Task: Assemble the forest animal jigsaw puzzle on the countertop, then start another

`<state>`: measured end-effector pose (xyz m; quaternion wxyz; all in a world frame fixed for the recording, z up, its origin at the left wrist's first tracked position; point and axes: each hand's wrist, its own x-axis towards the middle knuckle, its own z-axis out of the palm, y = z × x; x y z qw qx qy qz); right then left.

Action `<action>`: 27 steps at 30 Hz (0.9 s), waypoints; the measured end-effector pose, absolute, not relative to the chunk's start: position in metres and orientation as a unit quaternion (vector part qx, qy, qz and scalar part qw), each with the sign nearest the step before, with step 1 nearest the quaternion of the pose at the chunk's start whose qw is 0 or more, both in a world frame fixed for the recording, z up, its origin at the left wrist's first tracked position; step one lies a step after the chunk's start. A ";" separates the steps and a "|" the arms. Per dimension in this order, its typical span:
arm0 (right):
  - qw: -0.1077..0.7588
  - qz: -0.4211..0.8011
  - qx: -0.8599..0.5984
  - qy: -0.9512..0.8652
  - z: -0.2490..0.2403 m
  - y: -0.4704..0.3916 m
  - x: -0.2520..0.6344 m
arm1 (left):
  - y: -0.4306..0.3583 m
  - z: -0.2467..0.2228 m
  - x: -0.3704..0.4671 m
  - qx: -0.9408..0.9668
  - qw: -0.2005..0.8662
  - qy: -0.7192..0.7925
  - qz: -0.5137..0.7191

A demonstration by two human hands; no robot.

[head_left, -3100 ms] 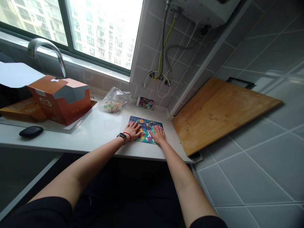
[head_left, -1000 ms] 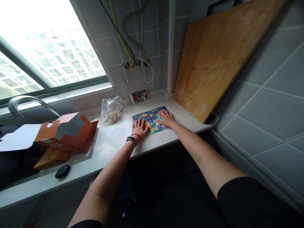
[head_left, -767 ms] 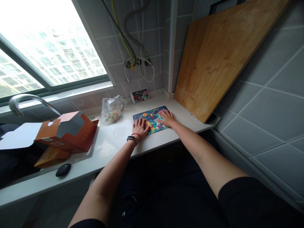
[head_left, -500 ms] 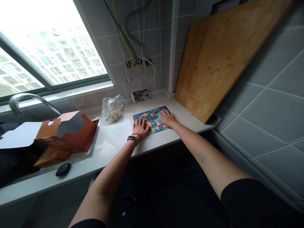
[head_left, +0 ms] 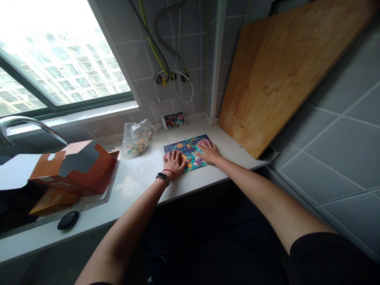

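Observation:
A colourful jigsaw puzzle (head_left: 190,147) with a dark blue and green picture lies flat on the white counter. My left hand (head_left: 174,163) rests on its left front part, fingers spread; a dark watch and a red string circle that wrist. Across the puzzle's right side lies my right hand (head_left: 208,152), palm down with the fingers stretched out. Both hands cover parts of the picture. Behind the puzzle, a small picture card (head_left: 173,120) leans against the wall. To the left sits a clear plastic bag (head_left: 138,138) with small coloured pieces inside.
An orange cardboard box (head_left: 77,170) stands open by the sink at left, near a curved tap (head_left: 32,124). A small black object (head_left: 68,220) lies on the counter's front edge. On the right a large wooden board (head_left: 279,75) leans against the tiled wall.
The view has shifted slightly, so the box and bag appear farther left. My left hand has slid a little over the puzzle's left part; both hands stay on it.

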<state>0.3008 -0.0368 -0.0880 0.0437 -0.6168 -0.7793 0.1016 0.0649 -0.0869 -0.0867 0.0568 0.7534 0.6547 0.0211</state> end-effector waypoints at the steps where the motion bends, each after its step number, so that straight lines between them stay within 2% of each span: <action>1: 0.040 0.103 -0.617 -0.779 -0.087 -0.037 0.300 | -0.084 -0.086 0.068 0.751 0.058 0.658 0.018; 7: 0.025 0.101 -0.617 -0.780 -0.085 -0.037 0.297 | -0.063 -0.087 0.090 0.766 0.061 0.640 0.016; 13: 0.040 0.074 -0.554 -0.828 -0.091 -0.031 0.299 | -0.052 -0.096 0.090 0.814 0.060 0.577 0.033; 21: 0.023 0.082 -0.518 -0.851 -0.098 -0.025 0.301 | -0.049 -0.102 0.088 0.821 0.055 0.567 0.042; 24: 0.047 0.078 -0.523 -0.848 -0.095 -0.029 0.299 | -0.050 -0.100 0.088 0.819 0.060 0.569 0.045; 27: 0.125 0.071 -0.532 -0.834 -0.092 -0.036 0.299 | -0.052 -0.098 0.087 0.820 0.065 0.566 0.053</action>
